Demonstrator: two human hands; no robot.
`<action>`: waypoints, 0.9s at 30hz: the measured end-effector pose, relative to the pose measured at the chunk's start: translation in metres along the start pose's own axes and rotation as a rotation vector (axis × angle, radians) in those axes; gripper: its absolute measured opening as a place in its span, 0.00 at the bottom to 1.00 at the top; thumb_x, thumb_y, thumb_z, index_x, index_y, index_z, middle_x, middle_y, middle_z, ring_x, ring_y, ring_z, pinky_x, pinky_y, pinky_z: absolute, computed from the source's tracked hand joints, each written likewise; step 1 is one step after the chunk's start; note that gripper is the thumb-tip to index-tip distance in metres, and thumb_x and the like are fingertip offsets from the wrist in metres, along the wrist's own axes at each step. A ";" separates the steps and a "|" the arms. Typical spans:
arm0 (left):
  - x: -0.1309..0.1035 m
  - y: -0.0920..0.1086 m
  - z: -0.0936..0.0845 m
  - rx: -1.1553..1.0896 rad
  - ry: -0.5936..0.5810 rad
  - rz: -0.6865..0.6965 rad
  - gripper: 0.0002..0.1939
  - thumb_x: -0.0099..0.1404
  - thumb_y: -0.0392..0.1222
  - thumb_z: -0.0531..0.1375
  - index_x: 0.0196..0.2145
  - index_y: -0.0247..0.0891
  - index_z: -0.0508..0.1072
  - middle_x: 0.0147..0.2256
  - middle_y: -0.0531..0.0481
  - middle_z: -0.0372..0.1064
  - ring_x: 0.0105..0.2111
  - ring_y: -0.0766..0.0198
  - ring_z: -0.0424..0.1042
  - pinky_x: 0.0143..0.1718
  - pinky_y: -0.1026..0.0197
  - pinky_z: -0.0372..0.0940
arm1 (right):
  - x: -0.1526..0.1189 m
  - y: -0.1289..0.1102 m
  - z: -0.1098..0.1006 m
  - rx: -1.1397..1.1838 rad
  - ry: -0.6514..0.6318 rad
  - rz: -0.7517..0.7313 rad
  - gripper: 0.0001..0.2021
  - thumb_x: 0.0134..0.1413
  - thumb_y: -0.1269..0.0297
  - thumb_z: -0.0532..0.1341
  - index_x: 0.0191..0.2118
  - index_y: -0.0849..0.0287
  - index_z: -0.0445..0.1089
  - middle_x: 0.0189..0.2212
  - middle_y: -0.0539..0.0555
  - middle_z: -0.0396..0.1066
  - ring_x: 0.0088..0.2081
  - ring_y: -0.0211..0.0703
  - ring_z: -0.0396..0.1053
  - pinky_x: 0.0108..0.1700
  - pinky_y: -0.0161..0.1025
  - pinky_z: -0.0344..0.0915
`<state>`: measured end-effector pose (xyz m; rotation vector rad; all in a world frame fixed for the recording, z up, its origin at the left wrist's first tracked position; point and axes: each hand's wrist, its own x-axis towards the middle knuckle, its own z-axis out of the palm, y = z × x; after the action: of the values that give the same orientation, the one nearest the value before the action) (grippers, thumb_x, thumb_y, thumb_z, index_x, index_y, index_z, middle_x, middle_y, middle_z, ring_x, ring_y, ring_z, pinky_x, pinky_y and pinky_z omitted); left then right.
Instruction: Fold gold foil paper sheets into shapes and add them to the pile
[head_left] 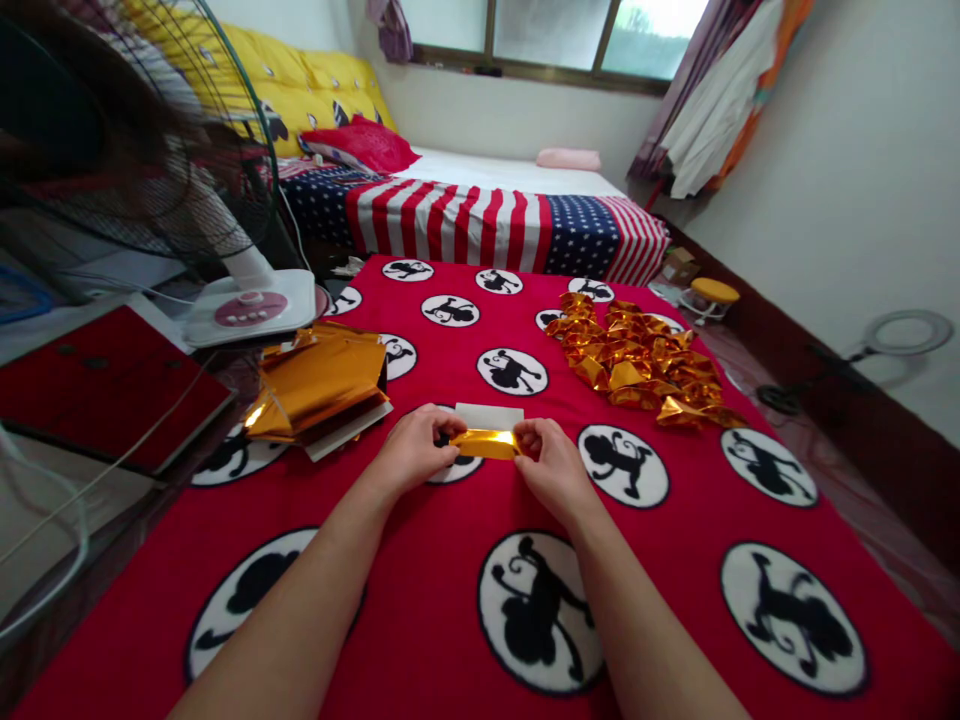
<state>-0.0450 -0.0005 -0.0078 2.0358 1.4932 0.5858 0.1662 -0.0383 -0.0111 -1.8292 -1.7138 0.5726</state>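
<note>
A small sheet of gold foil paper (486, 443) is stretched between my two hands, just over the red cloth; its pale underside shows along the far edge, and the near part is folded over with the gold outward. My left hand (421, 447) pinches its left end between thumb and fingers. The right end is gripped the same way by my right hand (553, 462). To the left lies a stack of flat gold foil sheets (322, 378). On the right, several folded gold foil pieces (637, 350) lie heaped together.
The red cloth (420, 620) with monkey prints covers the surface before me. A fan (251, 305) and a red-topped box (105, 370) stand at the left. Beyond is a bed (487, 225). A yellow stool (714, 290) and a ring-light stand (907, 332) are to the right.
</note>
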 end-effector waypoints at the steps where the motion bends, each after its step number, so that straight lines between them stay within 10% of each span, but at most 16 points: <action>1: 0.000 0.000 -0.001 0.001 -0.007 0.001 0.20 0.48 0.34 0.60 0.41 0.41 0.80 0.37 0.50 0.75 0.33 0.63 0.70 0.34 0.63 0.63 | 0.000 0.001 0.000 0.003 0.000 -0.002 0.18 0.40 0.79 0.57 0.39 0.57 0.71 0.33 0.49 0.69 0.35 0.40 0.67 0.38 0.36 0.62; 13: -0.011 0.034 0.007 0.214 0.155 -0.106 0.17 0.50 0.55 0.66 0.34 0.42 0.78 0.35 0.49 0.73 0.37 0.56 0.72 0.38 0.59 0.64 | -0.008 -0.029 0.004 -0.265 0.084 0.066 0.19 0.45 0.52 0.65 0.40 0.57 0.69 0.38 0.56 0.70 0.43 0.52 0.67 0.43 0.45 0.60; 27: -0.003 0.004 -0.001 -0.001 0.016 0.007 0.17 0.53 0.31 0.59 0.39 0.40 0.80 0.37 0.49 0.75 0.34 0.63 0.70 0.37 0.63 0.64 | 0.002 0.007 -0.003 0.142 -0.037 -0.024 0.22 0.35 0.81 0.52 0.39 0.60 0.72 0.31 0.50 0.70 0.32 0.38 0.68 0.37 0.35 0.63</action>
<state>-0.0432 -0.0039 -0.0046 2.0410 1.4946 0.6071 0.1736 -0.0365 -0.0134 -1.7065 -1.6728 0.7036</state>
